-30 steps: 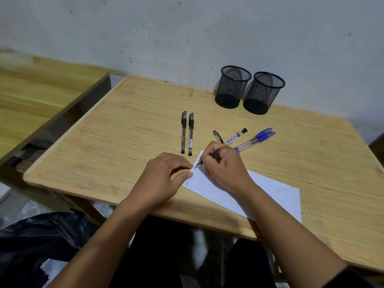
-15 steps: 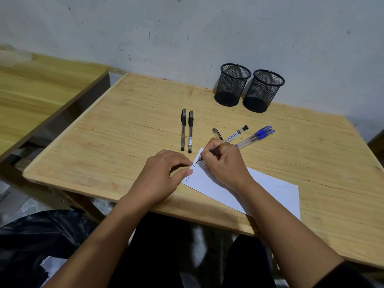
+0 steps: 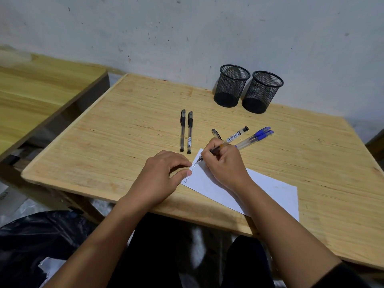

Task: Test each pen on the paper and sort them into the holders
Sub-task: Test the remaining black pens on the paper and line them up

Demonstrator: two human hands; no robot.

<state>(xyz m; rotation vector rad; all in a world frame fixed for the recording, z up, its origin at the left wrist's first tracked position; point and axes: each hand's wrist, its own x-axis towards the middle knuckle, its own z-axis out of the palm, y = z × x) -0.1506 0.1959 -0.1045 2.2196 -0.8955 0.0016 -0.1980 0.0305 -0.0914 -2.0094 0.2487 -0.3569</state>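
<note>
My right hand (image 3: 225, 163) grips a clear black-ink pen (image 3: 232, 138), its tip touching the upper left corner of the white paper (image 3: 268, 192). Small handwriting shows near that corner. My left hand (image 3: 160, 177) rests on the paper's left edge, fingers curled, pinning it to the table. Two capped black pens (image 3: 186, 132) lie side by side left of the paper. Two blue-capped pens (image 3: 257, 136) lie behind my right hand, and a loose black cap (image 3: 216, 134) lies beside it. Two empty black mesh holders (image 3: 231, 86) (image 3: 262, 92) stand by the wall.
The wooden table (image 3: 104, 142) ends close to my body along its front edge. A second wooden surface (image 3: 37, 86) stands to the left across a gap. A grey wall (image 3: 187, 28) backs the table. Dark bags lie on the floor at the lower left.
My right hand has shifted the pen tip slightly along the paper's top corner while writing. My left hand stays on the paper. The pens on the table have not moved.
</note>
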